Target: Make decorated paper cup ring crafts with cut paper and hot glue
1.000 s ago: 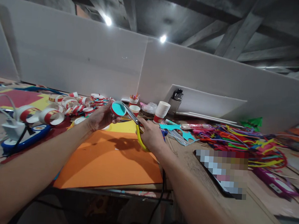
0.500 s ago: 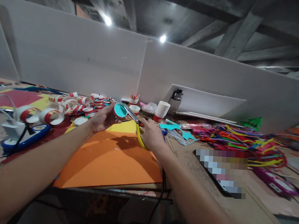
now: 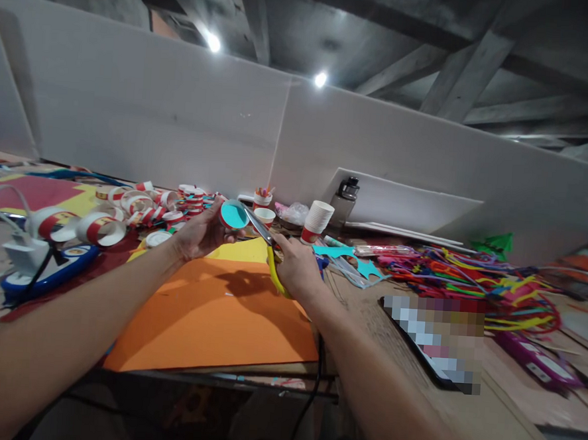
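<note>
My left hand [image 3: 201, 233] is closed around a short piece of red and white paper cup [image 3: 234, 214], whose round face towards me is turquoise. In my right hand [image 3: 297, 263] are scissors with yellow handles [image 3: 273, 272], their blades [image 3: 258, 224] pointing up and left at the cup's right rim. Whether the blades touch the rim I cannot tell. Below both hands lies an orange sheet [image 3: 218, 321] with a yellow sheet [image 3: 245, 250] behind it. A white-rimmed paper cup [image 3: 264, 216] stands just beyond the blades.
Cut cup rings [image 3: 101, 229] crowd the left, near a white charger [image 3: 26, 249]. Behind stand stacked paper cups [image 3: 318, 220] and a dark bottle [image 3: 344, 200]. Turquoise paper scraps [image 3: 368, 269], colourful pipe cleaners [image 3: 470, 277], a phone [image 3: 430, 344] and a purple device [image 3: 537, 361] lie right.
The cup piece in my left hand has shifted slightly left, opening a little more space beside the scissors' tip. My right hand has stayed nearly in place, still holding the scissors.
</note>
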`<state>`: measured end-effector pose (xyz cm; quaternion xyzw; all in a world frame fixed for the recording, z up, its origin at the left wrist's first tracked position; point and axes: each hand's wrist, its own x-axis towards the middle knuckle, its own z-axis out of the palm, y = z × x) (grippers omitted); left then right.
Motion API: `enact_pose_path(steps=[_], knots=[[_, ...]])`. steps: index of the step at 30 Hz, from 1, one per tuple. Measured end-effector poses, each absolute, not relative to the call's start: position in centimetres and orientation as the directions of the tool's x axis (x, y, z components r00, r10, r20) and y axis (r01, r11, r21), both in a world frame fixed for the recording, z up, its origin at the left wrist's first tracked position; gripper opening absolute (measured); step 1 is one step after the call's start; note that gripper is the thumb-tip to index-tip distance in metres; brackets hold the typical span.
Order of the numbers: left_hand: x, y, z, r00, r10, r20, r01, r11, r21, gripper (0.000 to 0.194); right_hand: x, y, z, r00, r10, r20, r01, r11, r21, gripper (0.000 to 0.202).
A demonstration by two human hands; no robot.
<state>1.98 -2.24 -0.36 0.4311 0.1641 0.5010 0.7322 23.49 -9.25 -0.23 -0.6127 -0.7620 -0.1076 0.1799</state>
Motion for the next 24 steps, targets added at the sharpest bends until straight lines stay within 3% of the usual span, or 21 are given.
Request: enact_pose_path(steps=[17, 24], knots=[[2.04, -2.42, -0.36, 0.457, 0.872, 0.174, -0.547, 0.122, 0.828, 0.041, 23.63, -9.41, -0.21, -0.192, 0.9, 0.39, 0.973, 0.226, -0.042, 0.048], [1.91, -2.47, -0.06, 0.425, 0.893, 0.146, -0.563, 0.135, 0.815, 0.045, 23.58, -9.41, -0.2, -0.191, 0.895, 0.403, 0.97, 0.235, -0.062, 0.041]])
